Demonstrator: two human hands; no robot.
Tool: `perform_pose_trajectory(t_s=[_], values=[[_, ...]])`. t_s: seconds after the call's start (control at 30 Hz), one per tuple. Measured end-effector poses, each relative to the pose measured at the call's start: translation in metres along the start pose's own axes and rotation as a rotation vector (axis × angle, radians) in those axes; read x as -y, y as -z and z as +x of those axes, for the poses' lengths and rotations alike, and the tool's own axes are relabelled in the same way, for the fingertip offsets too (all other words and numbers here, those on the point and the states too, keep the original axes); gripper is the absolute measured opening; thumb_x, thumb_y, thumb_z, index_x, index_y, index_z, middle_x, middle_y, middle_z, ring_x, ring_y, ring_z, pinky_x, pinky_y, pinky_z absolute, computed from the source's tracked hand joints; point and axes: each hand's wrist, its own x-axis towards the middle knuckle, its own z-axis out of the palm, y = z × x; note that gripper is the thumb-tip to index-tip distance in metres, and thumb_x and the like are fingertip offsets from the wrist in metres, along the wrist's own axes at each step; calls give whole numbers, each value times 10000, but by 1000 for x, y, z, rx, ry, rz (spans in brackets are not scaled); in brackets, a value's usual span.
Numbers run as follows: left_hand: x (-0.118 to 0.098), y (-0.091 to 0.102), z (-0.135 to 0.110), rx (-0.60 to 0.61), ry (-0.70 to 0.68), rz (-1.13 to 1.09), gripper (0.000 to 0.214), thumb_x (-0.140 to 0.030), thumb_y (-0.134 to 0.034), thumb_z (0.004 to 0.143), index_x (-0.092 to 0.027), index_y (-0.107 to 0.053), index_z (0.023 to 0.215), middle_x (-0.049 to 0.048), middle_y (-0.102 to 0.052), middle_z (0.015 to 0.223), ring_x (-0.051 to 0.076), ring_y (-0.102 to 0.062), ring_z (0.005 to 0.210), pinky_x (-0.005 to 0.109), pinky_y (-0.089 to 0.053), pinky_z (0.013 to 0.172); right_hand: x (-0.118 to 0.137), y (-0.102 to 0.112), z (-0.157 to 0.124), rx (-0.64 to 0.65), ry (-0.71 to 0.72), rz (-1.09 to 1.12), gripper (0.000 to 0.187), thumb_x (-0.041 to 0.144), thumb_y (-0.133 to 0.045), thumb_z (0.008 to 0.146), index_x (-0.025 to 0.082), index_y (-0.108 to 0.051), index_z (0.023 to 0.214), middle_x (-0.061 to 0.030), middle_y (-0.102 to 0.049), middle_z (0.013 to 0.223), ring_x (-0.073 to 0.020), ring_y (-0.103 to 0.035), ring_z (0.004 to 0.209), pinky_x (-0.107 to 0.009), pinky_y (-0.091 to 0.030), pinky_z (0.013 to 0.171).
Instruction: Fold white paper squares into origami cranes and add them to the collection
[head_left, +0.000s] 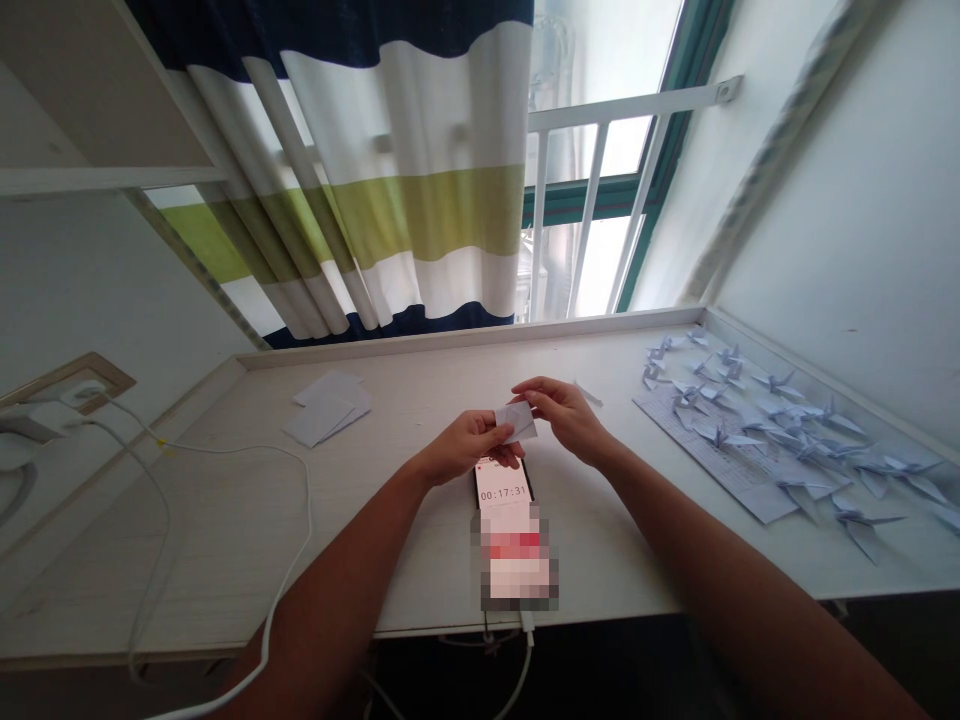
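Both my hands meet over the middle of the white desk [225, 520], pinching one small folded piece of pale paper [518, 421]. My left hand [466, 447] grips its left edge with closed fingers. My right hand [564, 412] holds its top right part between thumb and fingers. Just below the hands a phone [507, 500] lies flat on the desk, showing a running timer.
Several folded paper cranes [780, 432] lie on a sheet at the right, by the wall. A small stack of blank paper squares [328, 408] sits at the back left. A white cable [292, 560] runs across the left of the desk. Striped curtain [390, 180] and window behind.
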Motion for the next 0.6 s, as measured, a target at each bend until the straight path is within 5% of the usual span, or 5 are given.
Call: perform_pose_trajectory(t_s=[0.6], values=[[8,-11,8,-241,-123,113,557,-621,-699,830,-83,-685,972,144,-771,845,193,-740,651,300,-579,645,-2,-11,-4,31,38,-30,508,374,-807,778,185,-610,1206,-44,-739,885,-189,-697,775,-350,-565,733]])
